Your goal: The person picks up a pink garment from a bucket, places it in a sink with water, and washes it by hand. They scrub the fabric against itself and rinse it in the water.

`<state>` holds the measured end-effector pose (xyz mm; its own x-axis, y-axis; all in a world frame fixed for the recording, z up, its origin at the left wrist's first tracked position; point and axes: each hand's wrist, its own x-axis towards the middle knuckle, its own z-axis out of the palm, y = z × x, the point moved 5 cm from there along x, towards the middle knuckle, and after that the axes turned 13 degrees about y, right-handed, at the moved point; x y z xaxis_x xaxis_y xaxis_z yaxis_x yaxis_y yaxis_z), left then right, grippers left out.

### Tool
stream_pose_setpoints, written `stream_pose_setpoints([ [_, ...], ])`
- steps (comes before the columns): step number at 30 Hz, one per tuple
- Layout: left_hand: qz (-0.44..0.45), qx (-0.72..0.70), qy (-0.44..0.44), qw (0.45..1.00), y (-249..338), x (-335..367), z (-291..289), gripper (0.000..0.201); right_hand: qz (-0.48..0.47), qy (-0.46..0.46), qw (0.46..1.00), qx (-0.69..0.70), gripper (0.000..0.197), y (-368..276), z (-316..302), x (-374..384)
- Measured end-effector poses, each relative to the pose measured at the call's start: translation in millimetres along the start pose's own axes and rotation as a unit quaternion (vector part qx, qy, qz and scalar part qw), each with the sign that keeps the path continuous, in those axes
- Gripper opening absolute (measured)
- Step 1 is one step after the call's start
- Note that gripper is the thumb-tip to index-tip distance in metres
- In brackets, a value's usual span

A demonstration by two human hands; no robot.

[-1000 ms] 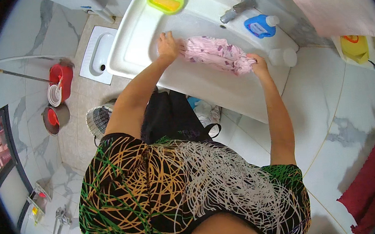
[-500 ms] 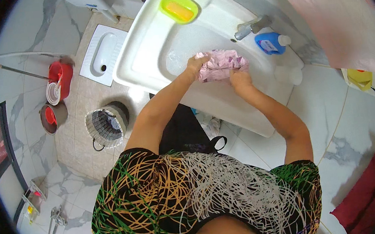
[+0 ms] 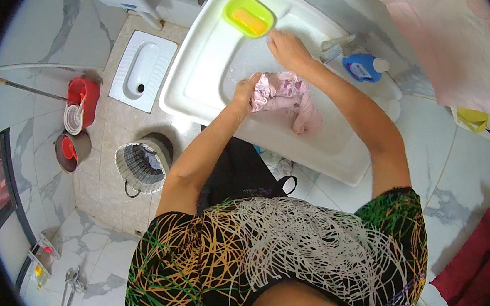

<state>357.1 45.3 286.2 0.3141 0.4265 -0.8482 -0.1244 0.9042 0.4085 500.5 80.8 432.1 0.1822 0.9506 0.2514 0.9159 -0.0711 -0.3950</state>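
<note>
A wet pink garment (image 3: 280,97) with purplish patches lies bunched across the front rim of the white sink (image 3: 190,78). One end of it hangs to the right over the sink's front. My left hand (image 3: 247,92) grips the garment's left end, fingers wrapped into the fabric. My right hand (image 3: 289,49) is off the cloth, over the basin beside the lime-green soap dish (image 3: 232,11). Its fingers are partly hidden and look loosely apart, with nothing seen in them. An orange-yellow bar of soap (image 3: 249,21) lies in the dish, apart from my hand.
A metal faucet (image 3: 336,48) and a blue bottle with a white cap (image 3: 362,68) stand right of the basin. Pink fabric (image 3: 421,24) hangs at the upper right. On the floor at left are a wicker basket (image 3: 140,169), a squat toilet (image 3: 143,71) and a red bucket (image 3: 83,98).
My right hand has let go of the garment and moved up and left toward the soap dish. The garment's right end now droops; my left hand still grips its other end.
</note>
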Motion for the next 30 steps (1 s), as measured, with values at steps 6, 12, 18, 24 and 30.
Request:
stream_pose_setpoints([
  [6,-0.183,-0.033,-0.065,0.980,-103.0,1.6,-18.1,0.034,-0.008,0.007,0.994,-0.105,0.035,45.6,82.4,-26.1],
  [12,-0.155,-0.009,-0.080,0.985,-64.8,-8.6,42.1,0.038,-0.017,0.057,0.979,-0.196,0.032,105.5,60.7,1.0],
  [18,-0.152,-0.027,-0.101,0.983,-72.3,22.2,65.7,0.036,0.079,0.017,0.985,-0.153,0.042,136.6,46.0,17.4],
  [24,-0.109,-0.100,-0.065,0.987,-59.4,7.7,37.0,0.034,0.071,0.077,0.993,0.050,0.045,76.3,35.7,-48.7],
  [30,0.063,-0.054,0.005,0.997,-41.8,-25.2,65.1,0.036,0.483,0.055,0.737,0.470,0.037,86.4,97.7,-152.8],
])
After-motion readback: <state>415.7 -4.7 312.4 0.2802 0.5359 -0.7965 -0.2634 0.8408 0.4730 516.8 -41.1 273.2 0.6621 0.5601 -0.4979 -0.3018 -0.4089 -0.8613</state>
